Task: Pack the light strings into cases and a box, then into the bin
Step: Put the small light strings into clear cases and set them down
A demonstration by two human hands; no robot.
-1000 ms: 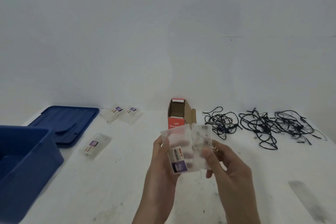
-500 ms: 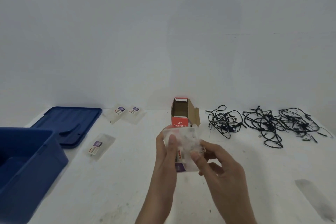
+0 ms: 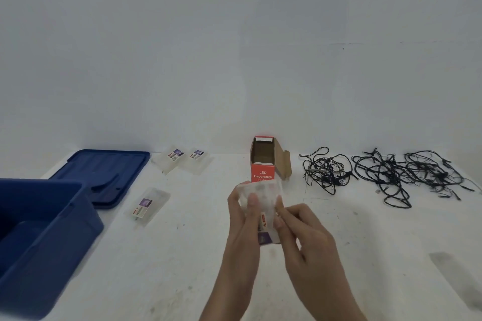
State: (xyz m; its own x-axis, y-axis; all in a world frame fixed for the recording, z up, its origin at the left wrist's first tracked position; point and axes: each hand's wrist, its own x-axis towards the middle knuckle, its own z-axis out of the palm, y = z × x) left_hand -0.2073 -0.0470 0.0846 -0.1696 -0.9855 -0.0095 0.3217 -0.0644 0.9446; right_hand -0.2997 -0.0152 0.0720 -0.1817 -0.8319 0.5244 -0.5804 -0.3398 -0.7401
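A: Where is the clear case (image 3: 264, 197) held?
B: It is gripped by the left hand (image 3: 241, 221) and right hand (image 3: 303, 232) above the white, scuffed table (image 3: 182, 255).
A: And beyond?
B: The open box (image 3: 263, 176), black light strings (image 3: 326, 171) and blue bin (image 3: 52, 237) are backed by a pale wall (image 3: 234, 60).

The scuffed white table (image 3: 182, 255) carries an open red box (image 3: 263, 164) just beyond the fingers (image 3: 284, 214), tangled black light strings (image 3: 391, 174) to their right, three clear cases (image 3: 147, 207) to their left, and farther left a blue lid (image 3: 104, 172) and bin (image 3: 39, 237).
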